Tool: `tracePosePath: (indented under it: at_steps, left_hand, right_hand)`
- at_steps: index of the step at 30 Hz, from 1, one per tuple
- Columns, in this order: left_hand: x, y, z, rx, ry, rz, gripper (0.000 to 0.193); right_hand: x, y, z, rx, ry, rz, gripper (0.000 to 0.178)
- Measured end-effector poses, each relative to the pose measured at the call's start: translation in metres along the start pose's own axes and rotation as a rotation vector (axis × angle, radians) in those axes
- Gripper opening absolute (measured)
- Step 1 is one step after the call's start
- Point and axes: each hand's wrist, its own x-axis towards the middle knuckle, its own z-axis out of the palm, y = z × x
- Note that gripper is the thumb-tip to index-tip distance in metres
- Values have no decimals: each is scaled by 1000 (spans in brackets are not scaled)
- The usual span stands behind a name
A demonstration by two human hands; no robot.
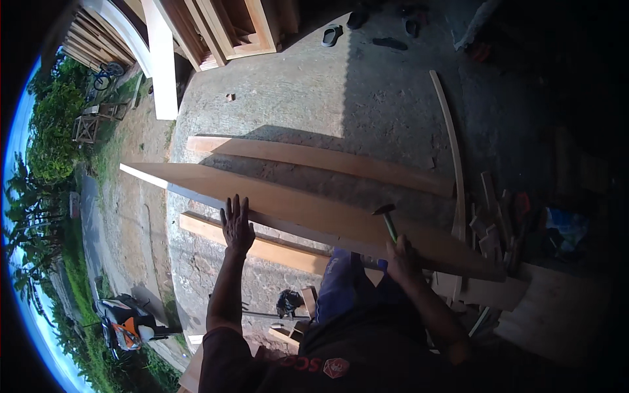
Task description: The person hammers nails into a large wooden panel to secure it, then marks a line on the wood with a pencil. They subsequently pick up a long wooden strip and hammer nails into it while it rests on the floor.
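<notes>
A long, wide wooden plank (295,200) lies across in front of me, from the left to the lower right, with its near edge in shadow. Against that near edge, left of the middle, rests my left hand (237,226), open with its fingers stretched out. My right hand (403,260) is closed around the green handle of a hammer (391,226). The hammer's dark head sits over the right part of the plank; whether it touches the wood I cannot tell. No nail can be made out.
Beyond the plank lie another board (314,157) and, at the right, a thin strip (447,121). A lighter board (262,250) is nearer me. Wooden frames (246,33) stand at the back, offcuts (488,223) at the right. A sandal (332,35) and motorcycle (128,331) also show.
</notes>
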Motion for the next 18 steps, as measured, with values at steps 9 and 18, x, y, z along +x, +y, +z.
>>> tracePosePath:
  at_steps: [9,18]
  left_hand:
    - [61,-39,15,-118,48,346,39]
    - [73,-60,14,-55,-38,374,33]
  right_hand:
    - [15,-19,-14,27,172,69,27]
    - [14,-40,1,30,313,113,32]
